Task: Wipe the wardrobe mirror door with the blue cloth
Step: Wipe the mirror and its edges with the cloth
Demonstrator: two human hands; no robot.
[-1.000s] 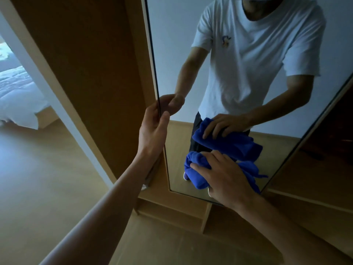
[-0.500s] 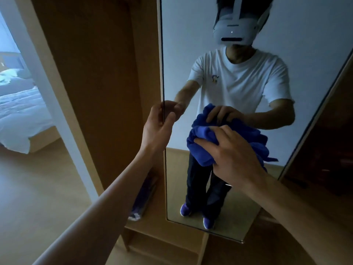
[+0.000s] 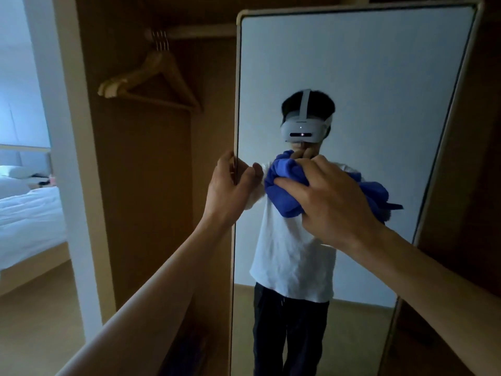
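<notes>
The wardrobe mirror door (image 3: 379, 77) stands open in front of me, tall, with a pale frame, and reflects a person in a white T-shirt. My left hand (image 3: 227, 188) grips the door's left edge at mid height, thumb on the glass side. My right hand (image 3: 325, 196) holds the bunched blue cloth (image 3: 282, 191) and presses it against the glass just right of the left hand. Part of the cloth is hidden under my fingers; its reflection shows beside it.
Left of the door the open wardrobe shows a rail with several wooden hangers (image 3: 151, 82). A bed with white bedding (image 3: 27, 213) lies beyond a white wall edge at far left. Dark wood panels stand right of the mirror. Wooden floor lies below.
My right hand has carried the cloth up the glass from near the door's bottom to mid height. The view has tilted upward. The left hand still grips the door's edge.
</notes>
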